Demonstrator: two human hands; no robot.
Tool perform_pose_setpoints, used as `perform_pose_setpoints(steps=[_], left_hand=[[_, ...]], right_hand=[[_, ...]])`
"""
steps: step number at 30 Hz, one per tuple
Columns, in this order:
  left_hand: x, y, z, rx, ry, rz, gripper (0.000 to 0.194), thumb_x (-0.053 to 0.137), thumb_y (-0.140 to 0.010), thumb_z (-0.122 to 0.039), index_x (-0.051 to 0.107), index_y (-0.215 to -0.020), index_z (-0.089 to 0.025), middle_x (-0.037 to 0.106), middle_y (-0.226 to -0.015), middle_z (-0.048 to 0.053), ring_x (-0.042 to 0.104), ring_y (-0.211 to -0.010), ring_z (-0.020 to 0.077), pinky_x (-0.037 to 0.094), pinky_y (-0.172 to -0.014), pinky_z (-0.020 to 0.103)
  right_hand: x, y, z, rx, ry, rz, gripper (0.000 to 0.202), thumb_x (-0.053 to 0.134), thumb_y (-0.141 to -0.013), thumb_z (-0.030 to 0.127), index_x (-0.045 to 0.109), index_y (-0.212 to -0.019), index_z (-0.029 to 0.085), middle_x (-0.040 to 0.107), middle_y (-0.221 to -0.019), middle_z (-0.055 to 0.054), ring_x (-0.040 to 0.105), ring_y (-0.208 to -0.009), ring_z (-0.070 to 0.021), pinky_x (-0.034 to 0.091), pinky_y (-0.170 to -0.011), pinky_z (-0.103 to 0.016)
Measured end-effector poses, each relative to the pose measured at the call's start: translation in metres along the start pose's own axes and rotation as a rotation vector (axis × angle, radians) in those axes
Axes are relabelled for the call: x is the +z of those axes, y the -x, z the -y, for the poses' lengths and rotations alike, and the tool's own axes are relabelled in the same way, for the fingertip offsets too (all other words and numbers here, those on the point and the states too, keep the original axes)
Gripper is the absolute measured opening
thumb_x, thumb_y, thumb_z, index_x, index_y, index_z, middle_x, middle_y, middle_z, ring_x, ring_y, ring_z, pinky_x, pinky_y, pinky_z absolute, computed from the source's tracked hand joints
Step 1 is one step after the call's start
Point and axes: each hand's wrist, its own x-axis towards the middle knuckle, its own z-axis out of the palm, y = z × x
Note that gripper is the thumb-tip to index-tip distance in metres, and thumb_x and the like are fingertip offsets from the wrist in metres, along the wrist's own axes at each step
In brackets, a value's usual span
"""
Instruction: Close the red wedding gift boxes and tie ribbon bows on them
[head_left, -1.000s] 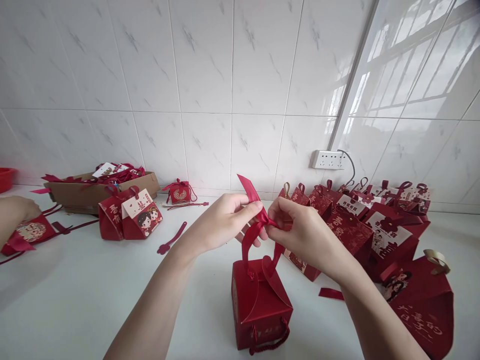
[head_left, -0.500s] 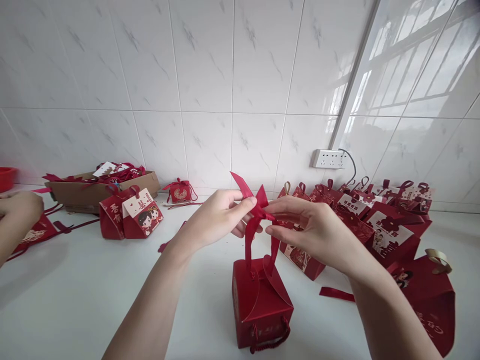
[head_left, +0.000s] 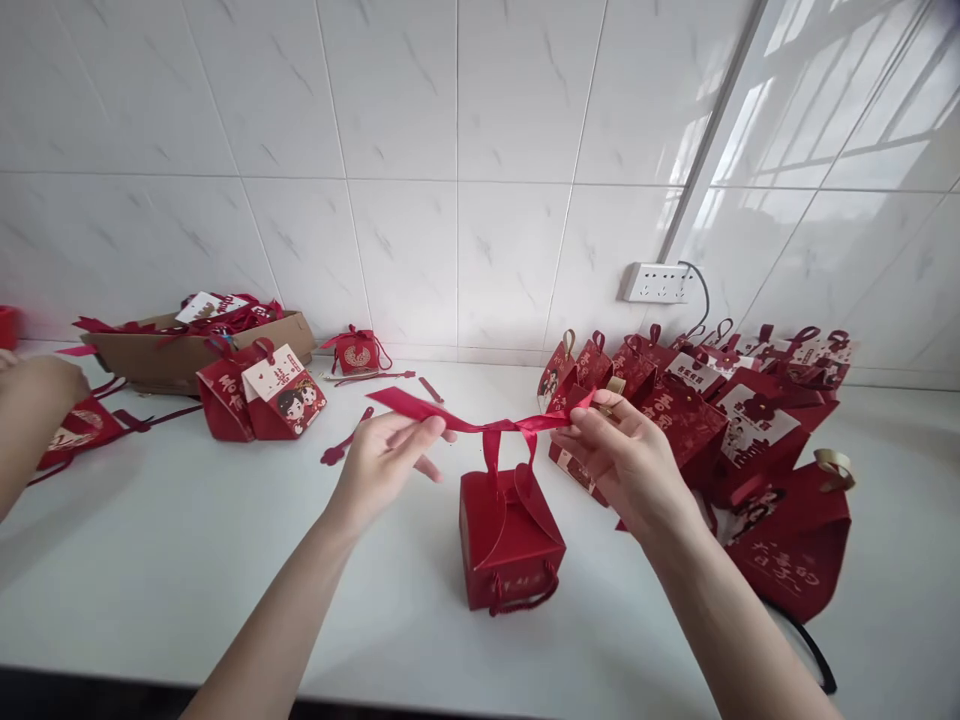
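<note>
A red gift box (head_left: 511,540) with a twisted rope handle on its front stands on the white table. From its top rises a red ribbon (head_left: 491,450), crossed in a knot above the lid and stretched sideways. My left hand (head_left: 390,455) pinches one end of it between thumb and fingers, with the tip sticking out past the hand. The other end is pinched in my right hand (head_left: 619,450), level with the left. Behind my left hand lies a thin dark red strip (head_left: 346,437) on the table.
Many red gift boxes (head_left: 686,415) crowd the right side. Two finished-looking boxes (head_left: 259,400) and a cardboard tray (head_left: 154,360) of ribbons and cards stand at left. Another person's hand (head_left: 37,400) touches a red box (head_left: 82,430). A power strip (head_left: 658,283) is on the wall.
My hands have moved apart, drawing the ribbon out from an upright crossing into a nearly level line with a knot in the middle. The view has tilted down.
</note>
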Motion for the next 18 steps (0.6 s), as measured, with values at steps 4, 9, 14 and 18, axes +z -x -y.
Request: perform_pose_setpoints(steps=[4,9,14,18], left_hand=[[-0.007,0.024,0.026,-0.043,0.247,-0.064,0.023,0.074,-0.068,-0.038,0.068,-0.069,-0.016,0.063,-0.099,0.008,0.059,-0.071,0.0153,0.042,-0.035,0.018],[-0.013,0.041,0.040,-0.219,0.351,-0.153,0.026,0.078,-0.062,-0.037,0.066,-0.066,-0.014,0.061,-0.086,0.006,0.058,-0.068,0.0144,0.038,-0.035,0.017],[-0.015,0.052,0.045,-0.385,0.529,-0.363,0.034,0.084,-0.052,-0.034,0.057,-0.062,-0.015,0.051,-0.065,-0.004,0.059,-0.060,0.0103,0.037,-0.035,0.014],[-0.017,0.061,0.047,-0.469,0.487,-0.475,0.037,0.086,-0.048,-0.033,0.061,-0.067,-0.015,0.056,-0.068,-0.005,0.052,-0.044,0.0046,0.041,-0.035,0.015]], right_hand=[[-0.020,0.011,-0.014,0.181,-0.188,-0.079,0.023,0.078,-0.062,0.025,0.059,-0.072,0.018,0.062,-0.068,0.003,0.061,-0.065,-0.0092,0.056,-0.071,-0.022],[-0.047,0.017,-0.025,0.289,-0.294,-0.288,0.018,0.077,-0.059,0.016,0.059,-0.063,0.017,0.059,-0.058,0.002,0.061,-0.057,-0.0100,0.059,-0.060,-0.020],[-0.071,0.022,-0.041,0.275,-0.264,-0.288,0.019,0.076,-0.060,0.018,0.057,-0.062,0.018,0.059,-0.057,0.002,0.063,-0.056,-0.0099,0.060,-0.061,-0.019],[-0.081,0.027,-0.048,0.246,-0.249,-0.292,0.017,0.075,-0.062,0.020,0.059,-0.069,0.018,0.060,-0.060,0.002,0.064,-0.057,-0.0092,0.060,-0.062,-0.016]])
